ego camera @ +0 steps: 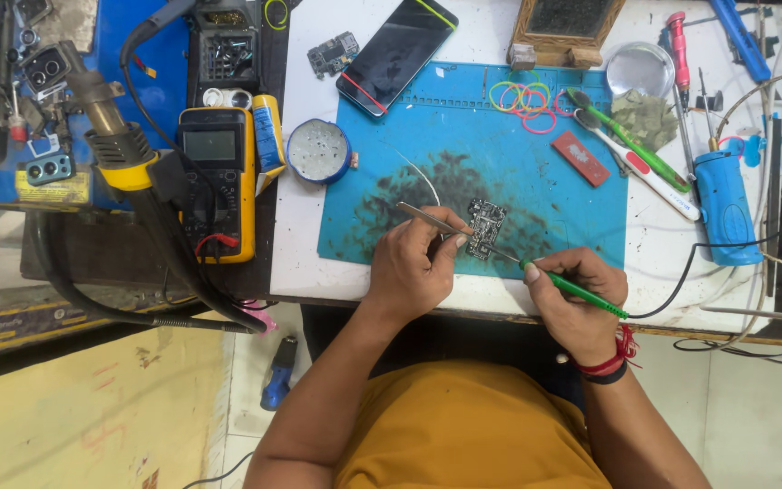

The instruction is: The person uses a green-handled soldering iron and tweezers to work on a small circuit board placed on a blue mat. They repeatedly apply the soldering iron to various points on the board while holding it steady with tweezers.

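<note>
Left hand grips metal tweezers; right hand grips a green-handled soldering iron. Both tips meet the small circuit board on a stained blue mat covering the white worktop.

Left hand holds tweezers, right hand a soldering iron on the circuit board.

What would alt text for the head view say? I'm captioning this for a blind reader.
A person's left hand pins a small circuit board on a blue work mat with tweezers, while the right hand brings a green-handled soldering iron to it. A yellow multimeter, a dark phone and coloured rubber bands lie around.
</note>
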